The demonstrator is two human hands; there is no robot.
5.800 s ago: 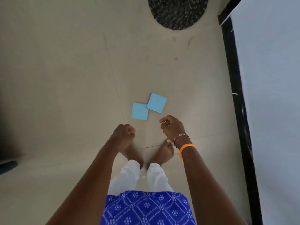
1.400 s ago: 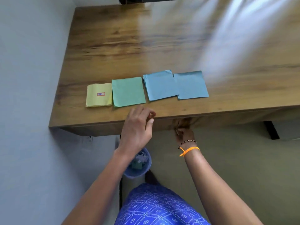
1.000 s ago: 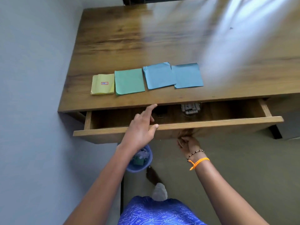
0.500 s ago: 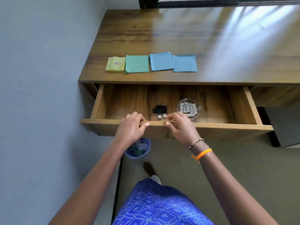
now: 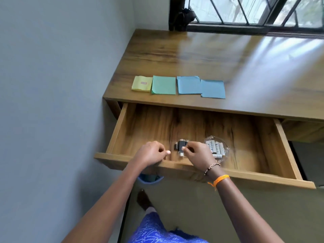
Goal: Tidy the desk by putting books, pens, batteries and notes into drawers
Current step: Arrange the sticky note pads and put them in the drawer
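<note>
Both hands are reaching into the open drawer (image 5: 122, 123), left hand (image 5: 150, 153) curled holding nothing, right hand (image 5: 196, 152) pinching a small black device (image 5: 181, 146) beside the clear dish (image 5: 226, 149) of batteries (image 5: 214, 146), four notes (image 5: 164, 85) lying on the desk (image 5: 192, 55).

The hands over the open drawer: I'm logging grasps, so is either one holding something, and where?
Right hand pinches the small black gadget at its near right edge. Left hand is curled and holds nothing visible.

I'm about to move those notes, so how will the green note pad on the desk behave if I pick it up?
The green note pad looks thin and flat, so probably light and floppy. One lower corner curls, suggesting sheets may fan apart.
</note>
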